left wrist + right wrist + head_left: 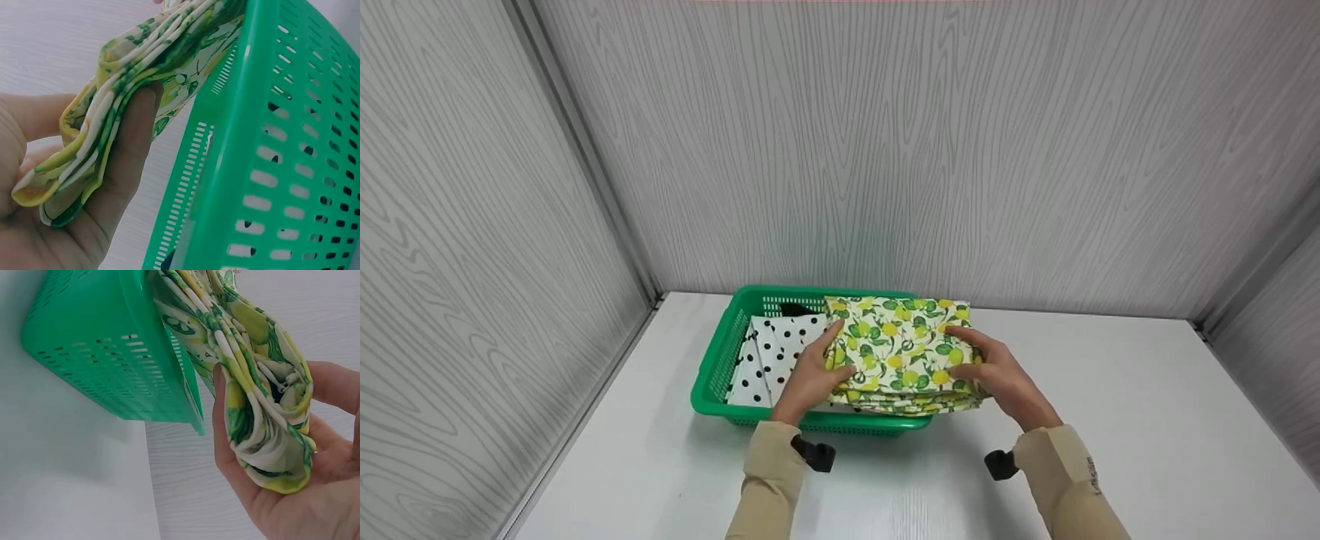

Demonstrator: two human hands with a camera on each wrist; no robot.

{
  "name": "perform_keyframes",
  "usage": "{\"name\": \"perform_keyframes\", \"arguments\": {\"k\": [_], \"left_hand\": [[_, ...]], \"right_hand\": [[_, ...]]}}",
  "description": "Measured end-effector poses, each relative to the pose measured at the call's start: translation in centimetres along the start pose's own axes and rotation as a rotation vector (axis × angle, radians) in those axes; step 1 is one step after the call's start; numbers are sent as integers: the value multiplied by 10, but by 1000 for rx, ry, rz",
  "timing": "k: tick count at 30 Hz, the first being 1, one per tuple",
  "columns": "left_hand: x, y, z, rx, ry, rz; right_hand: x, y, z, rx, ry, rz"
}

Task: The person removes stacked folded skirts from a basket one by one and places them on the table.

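Note:
A folded cloth (900,345) with a lemon and green leaf print is held level between both hands, over the right part of a green plastic basket (712,375). My left hand (814,375) grips its left side, thumb on top and fingers beneath, and the wrist view shows several folded layers (107,112) in that grasp. On the opposite side my right hand (1001,375) holds the bulging folded end (270,439) the same way. Inside the basket, left of the lemon cloth, lies a white fabric with black dots (772,352), partly hidden by the left hand and the cloth.
Something black (795,309) shows at the basket's back wall, behind the dotted fabric. The basket stands on a white table (1110,420), close to the grey wood-grain back wall (885,150). Another panel (472,225) rises along the left side.

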State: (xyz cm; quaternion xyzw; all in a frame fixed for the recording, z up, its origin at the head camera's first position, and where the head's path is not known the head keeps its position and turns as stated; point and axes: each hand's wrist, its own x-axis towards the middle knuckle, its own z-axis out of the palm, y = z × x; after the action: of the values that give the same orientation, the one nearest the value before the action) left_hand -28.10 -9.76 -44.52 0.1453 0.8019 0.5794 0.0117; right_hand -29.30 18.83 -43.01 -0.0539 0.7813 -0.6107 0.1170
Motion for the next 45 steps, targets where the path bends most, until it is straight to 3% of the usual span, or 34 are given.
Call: {"name": "perform_keyframes", "arguments": {"k": [8,25,36,45], "left_hand": [[6,3,12,17,-22,17],[18,13,42,-3,-68,2],[27,22,67,-5,-90,16],[33,26,97,7,-80,7]], "right_hand": [[-6,6,-15,6,-9,-42],[-17,18,-48,1,28,-18],[-24,24,-72,-2,55,-33],[-33,32,-94,-8,76,-31]]}}
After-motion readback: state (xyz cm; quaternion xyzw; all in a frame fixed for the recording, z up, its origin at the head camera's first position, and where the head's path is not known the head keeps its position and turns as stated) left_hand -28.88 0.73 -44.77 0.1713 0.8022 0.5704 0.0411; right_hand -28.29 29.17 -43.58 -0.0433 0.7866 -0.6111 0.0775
